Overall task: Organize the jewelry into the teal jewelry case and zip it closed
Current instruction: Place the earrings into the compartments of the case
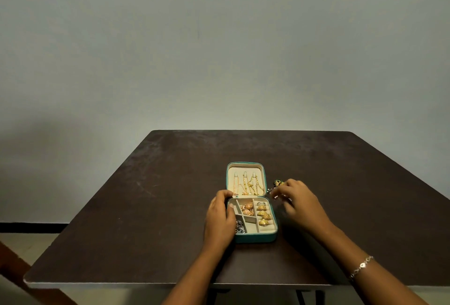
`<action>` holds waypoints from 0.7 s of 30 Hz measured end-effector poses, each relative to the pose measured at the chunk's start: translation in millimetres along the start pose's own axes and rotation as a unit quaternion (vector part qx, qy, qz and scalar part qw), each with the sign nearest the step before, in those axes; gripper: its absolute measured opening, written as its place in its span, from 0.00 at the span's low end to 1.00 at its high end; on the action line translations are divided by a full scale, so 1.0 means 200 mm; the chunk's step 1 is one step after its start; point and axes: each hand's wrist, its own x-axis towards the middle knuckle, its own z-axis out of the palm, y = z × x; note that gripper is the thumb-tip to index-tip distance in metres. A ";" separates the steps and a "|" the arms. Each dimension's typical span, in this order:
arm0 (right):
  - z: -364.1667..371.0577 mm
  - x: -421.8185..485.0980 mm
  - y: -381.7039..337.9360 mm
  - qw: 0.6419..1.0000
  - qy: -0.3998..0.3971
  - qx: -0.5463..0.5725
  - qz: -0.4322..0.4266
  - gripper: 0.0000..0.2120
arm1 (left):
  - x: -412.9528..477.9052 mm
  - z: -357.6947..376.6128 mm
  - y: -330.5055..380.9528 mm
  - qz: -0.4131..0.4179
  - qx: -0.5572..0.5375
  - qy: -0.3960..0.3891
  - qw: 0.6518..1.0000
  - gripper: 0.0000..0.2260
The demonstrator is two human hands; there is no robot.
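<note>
Dark table [146, 195], grey wall [219, 49]: left hand [219, 219] grips teal case [255, 238]; hold of right hand [300, 201] unclear.

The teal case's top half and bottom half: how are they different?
The top half is one open space with gold chains on hooks; the bottom half is split by dividers into small boxes, with gold rings in a row. The top half lies farther away, the bottom half nearer, where the left hand holds its edge. Both are teal outside and cream inside.
</note>
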 end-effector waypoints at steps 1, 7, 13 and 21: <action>0.00 -0.03 0.05 1.000 0.015 0.015 0.010 0.10 | 0.00 0.00 0.00 -0.004 -0.004 -0.002 1.000 0.11; 0.00 -0.14 0.24 0.978 0.057 0.165 0.118 0.09 | 0.01 -0.01 0.01 0.003 -0.035 0.023 0.999 0.08; 0.03 -0.02 0.30 0.951 0.037 0.241 0.189 0.06 | 0.00 -0.02 0.02 0.011 -0.074 0.038 0.996 0.04; 0.12 0.13 0.29 0.964 0.043 0.168 0.203 0.06 | -0.01 -0.01 0.01 0.018 -0.071 0.060 0.996 0.04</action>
